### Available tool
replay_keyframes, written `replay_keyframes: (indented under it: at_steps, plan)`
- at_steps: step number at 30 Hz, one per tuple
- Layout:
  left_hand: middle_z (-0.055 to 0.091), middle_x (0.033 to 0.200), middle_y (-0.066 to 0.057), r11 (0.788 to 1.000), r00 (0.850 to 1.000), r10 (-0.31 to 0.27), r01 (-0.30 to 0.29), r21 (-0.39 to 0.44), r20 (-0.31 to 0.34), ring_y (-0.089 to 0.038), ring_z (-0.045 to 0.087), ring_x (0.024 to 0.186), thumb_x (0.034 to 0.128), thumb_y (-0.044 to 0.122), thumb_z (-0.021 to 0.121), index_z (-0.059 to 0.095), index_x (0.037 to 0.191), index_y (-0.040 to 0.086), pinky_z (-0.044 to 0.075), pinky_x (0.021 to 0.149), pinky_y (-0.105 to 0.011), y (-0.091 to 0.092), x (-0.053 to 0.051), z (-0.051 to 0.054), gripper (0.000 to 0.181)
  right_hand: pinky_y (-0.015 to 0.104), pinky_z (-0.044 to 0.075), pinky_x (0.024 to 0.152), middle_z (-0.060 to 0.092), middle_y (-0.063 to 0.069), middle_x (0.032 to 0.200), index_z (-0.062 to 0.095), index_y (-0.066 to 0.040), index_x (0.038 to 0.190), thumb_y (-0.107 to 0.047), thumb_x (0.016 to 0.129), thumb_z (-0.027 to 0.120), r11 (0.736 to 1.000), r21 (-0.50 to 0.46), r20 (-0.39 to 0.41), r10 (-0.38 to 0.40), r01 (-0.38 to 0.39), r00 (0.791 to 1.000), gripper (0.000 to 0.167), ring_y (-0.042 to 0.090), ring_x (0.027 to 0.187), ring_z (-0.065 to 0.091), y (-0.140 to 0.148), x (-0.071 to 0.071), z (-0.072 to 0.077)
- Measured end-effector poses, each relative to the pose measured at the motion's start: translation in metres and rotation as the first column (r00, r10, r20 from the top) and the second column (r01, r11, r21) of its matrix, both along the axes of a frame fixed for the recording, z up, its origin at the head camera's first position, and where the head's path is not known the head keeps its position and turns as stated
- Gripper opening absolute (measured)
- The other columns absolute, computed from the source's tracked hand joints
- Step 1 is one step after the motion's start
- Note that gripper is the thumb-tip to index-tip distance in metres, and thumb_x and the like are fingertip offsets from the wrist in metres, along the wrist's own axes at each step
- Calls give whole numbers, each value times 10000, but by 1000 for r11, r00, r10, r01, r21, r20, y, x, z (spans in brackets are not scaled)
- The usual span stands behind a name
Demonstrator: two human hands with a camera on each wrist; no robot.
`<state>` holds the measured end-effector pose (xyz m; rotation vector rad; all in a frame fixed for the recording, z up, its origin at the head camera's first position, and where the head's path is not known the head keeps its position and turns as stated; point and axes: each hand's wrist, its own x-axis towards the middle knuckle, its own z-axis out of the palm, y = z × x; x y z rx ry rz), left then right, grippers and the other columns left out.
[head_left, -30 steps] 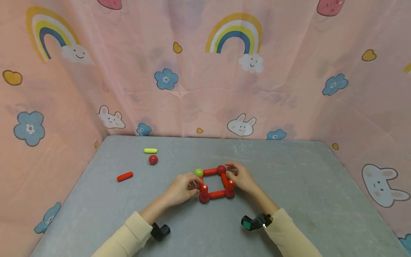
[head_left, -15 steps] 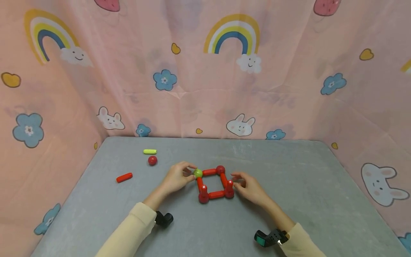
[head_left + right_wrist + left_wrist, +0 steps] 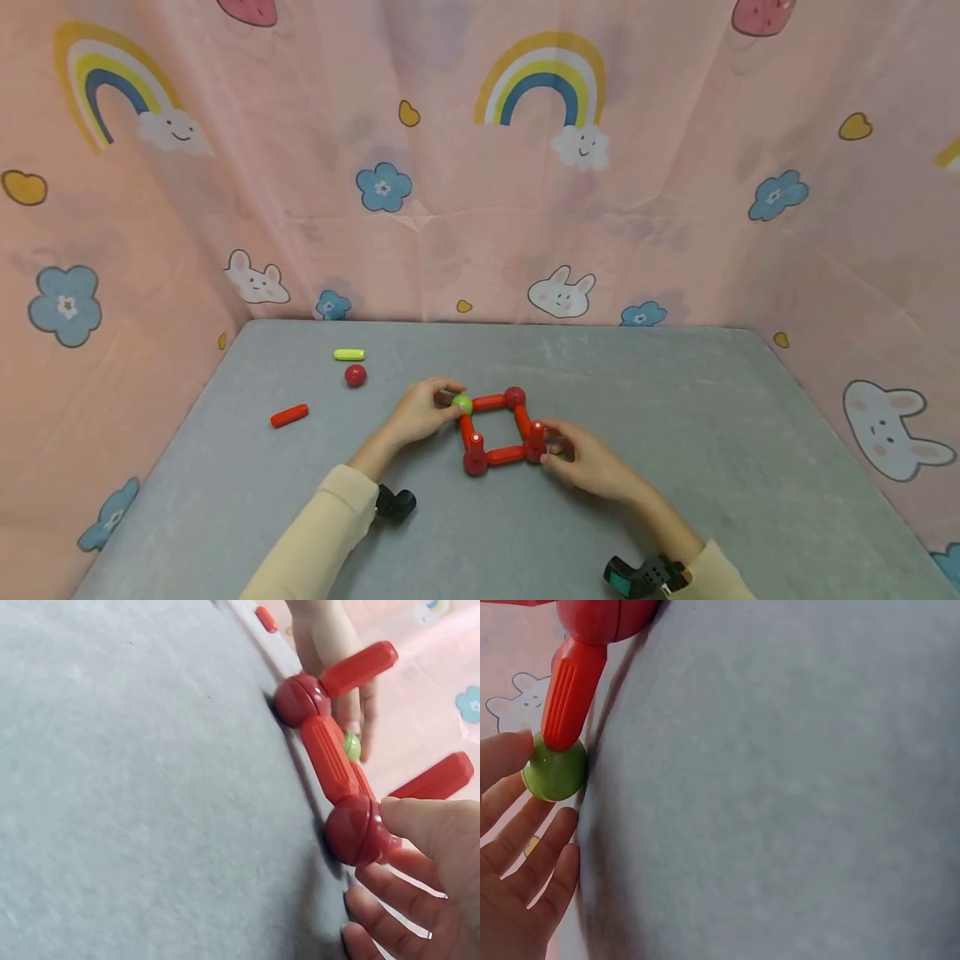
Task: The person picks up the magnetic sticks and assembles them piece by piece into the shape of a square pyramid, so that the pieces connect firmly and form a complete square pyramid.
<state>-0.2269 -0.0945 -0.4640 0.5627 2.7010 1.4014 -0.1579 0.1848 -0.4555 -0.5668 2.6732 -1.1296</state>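
Note:
A square frame of red magnetic rods and balls lies on the grey table. Its far-left corner is a green ball (image 3: 462, 405), which my left hand (image 3: 422, 412) pinches between thumb and fingers. At the near-right corner my right hand (image 3: 592, 460) holds a dark red ball (image 3: 351, 831), thumb on its upper side and fingers behind. A red rod (image 3: 537, 433) stands upright on that ball. Another upright red rod (image 3: 476, 443) rises from the near-left red ball (image 3: 475, 464). The far-right corner is a red ball (image 3: 514, 396). Red rods, such as the near one (image 3: 506, 456), join the corners.
Toward the left of the table lie a loose red rod (image 3: 289, 416), a red ball (image 3: 356, 376) and a yellow-green rod (image 3: 349, 355). A pink patterned curtain (image 3: 465, 242) hangs behind the table (image 3: 675, 392) and along its sides.
My left hand has moved from the frame's left side up to the green ball. My right hand has come from the far-right ball down to the near-right one. The frame stays in place.

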Motion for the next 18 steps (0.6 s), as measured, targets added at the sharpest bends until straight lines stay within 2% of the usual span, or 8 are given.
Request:
replay_keyframes:
  at_steps: [5, 10, 15, 18]
  plan:
    - [644, 1075, -67, 1000, 999, -29, 29, 3, 27, -193, 619, 905, 815, 131, 683, 666, 1098, 80, 506, 678, -267, -1, -3, -2, 288, 312, 483, 758, 590, 82, 1120, 473, -11, 1295, -239, 839, 659, 998, 65, -76, -1, 6, 997, 543, 175, 911, 576, -6, 2, -3]
    - [642, 1039, -52, 1000, 997, -19, 19, -8, 70, -168, 589, 870, 827, 133, 672, 678, 1093, 107, 491, 607, -247, -1, -4, -5, 268, 303, 478, 726, 594, 62, 1016, 504, 24, 1241, -184, 830, 663, 997, 75, -161, -2, 14, 987, 487, 169, 854, 559, -12, 3, -6]
    - [646, 1009, -51, 1000, 998, -26, 26, -8, 59, -155, 579, 833, 833, 143, 668, 677, 1091, 105, 482, 572, -249, 1, -4, -4, 261, 278, 478, 702, 599, 56, 977, 533, 35, 1200, -108, 812, 676, 996, 62, -221, -42, 57, 974, 438, 156, 812, 558, -16, 3, -10]
    - [648, 995, -49, 1000, 999, -27, 28, -14, 47, -149, 576, 820, 832, 149, 671, 678, 1089, 103, 479, 565, -246, 3, -3, -4, 260, 272, 484, 704, 609, 69, 1001, 540, 33, 1196, -90, 803, 685, 994, 59, -228, -73, 88, 971, 437, 154, 809, 569, -16, 4, -11]
